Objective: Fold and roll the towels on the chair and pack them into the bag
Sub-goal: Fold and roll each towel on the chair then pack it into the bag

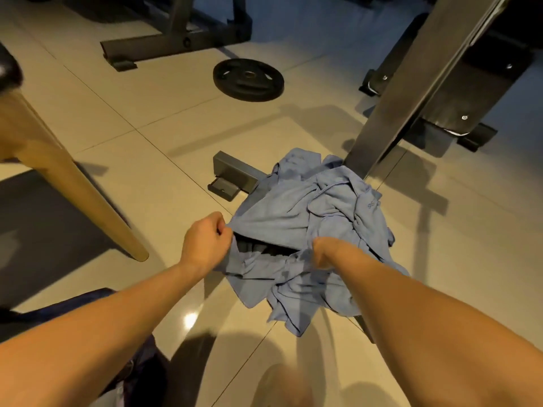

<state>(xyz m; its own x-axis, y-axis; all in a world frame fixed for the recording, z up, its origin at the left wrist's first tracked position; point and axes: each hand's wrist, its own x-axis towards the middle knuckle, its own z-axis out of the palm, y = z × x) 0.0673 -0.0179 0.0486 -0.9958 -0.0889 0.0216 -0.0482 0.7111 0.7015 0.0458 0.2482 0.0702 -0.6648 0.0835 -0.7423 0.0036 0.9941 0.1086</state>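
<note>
The towels [293, 207] lie in one crumpled blue heap low on the floor [164, 133], right of centre; the heap drapes over something dark that shows only through a gap under its near fold, and what that is cannot be told. The far edge of the heap touches the foot of a slanted metal frame [411, 92]; a short grey bar [232, 174] sticks out from under the heap's left side.

The left hand [202, 242] is at the heap's left edge; its fingers are curled in and, with the thumb, pinch a corner of the towels, which pulls taut from that point. The right hand [321, 254] is pushed into the near middle of the heap; cloth bunches around it; it is blurred and its fingers are hidden in the folds, so whether it grips cannot be told. The two hands are apart, with the dark gap between them.

A wooden chair leg [73, 186] slants down at the left, well apart from the towels; a black plate [248, 79] lies flat on the floor beyond the heap; dark fabric [73, 306] shows under the left forearm, too little of it to name.
</note>
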